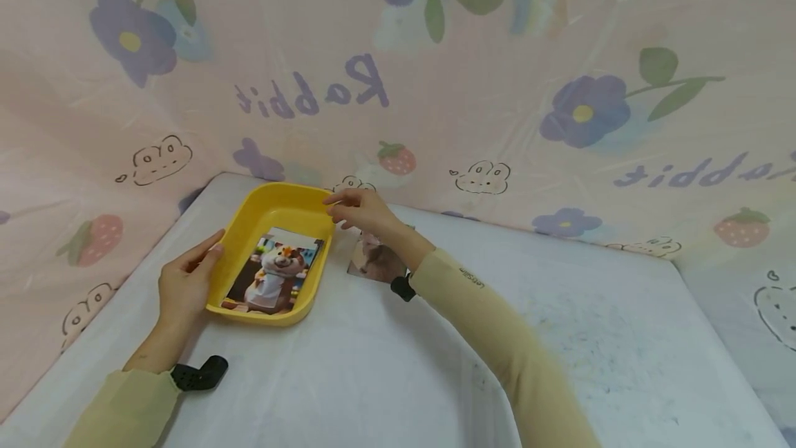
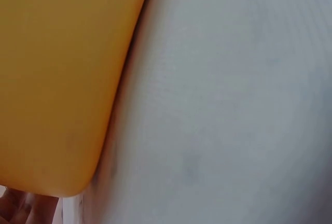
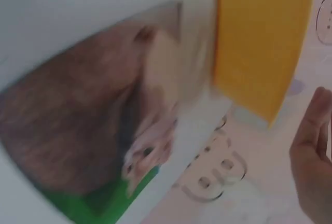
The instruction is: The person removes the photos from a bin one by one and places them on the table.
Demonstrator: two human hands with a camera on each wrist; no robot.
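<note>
My left hand (image 1: 185,289) grips a yellow tray (image 1: 267,198) by its left side, thumb at the rim. In the left wrist view, fingers (image 2: 39,211) show at the end of the tray's yellow outer surface (image 2: 57,79). Inside the tray lies a picture card (image 1: 273,275) of a hamster-like animal in a white apron. My right hand (image 1: 367,213) is at the tray's far right corner, fingers loosely bent with nothing seen between them. Below that forearm, a second picture card (image 1: 373,258) lies on the table, partly covered; the right wrist view shows a brown, wrinkled animal (image 3: 78,105) on it.
A white-covered table (image 1: 560,323) spreads out to the right, with faint dark smudges on its surface. Behind and to the left, a pink cloth (image 1: 472,102) printed with flowers, strawberries and rabbits meets the table's edges. Each wrist wears a small black device (image 1: 202,373).
</note>
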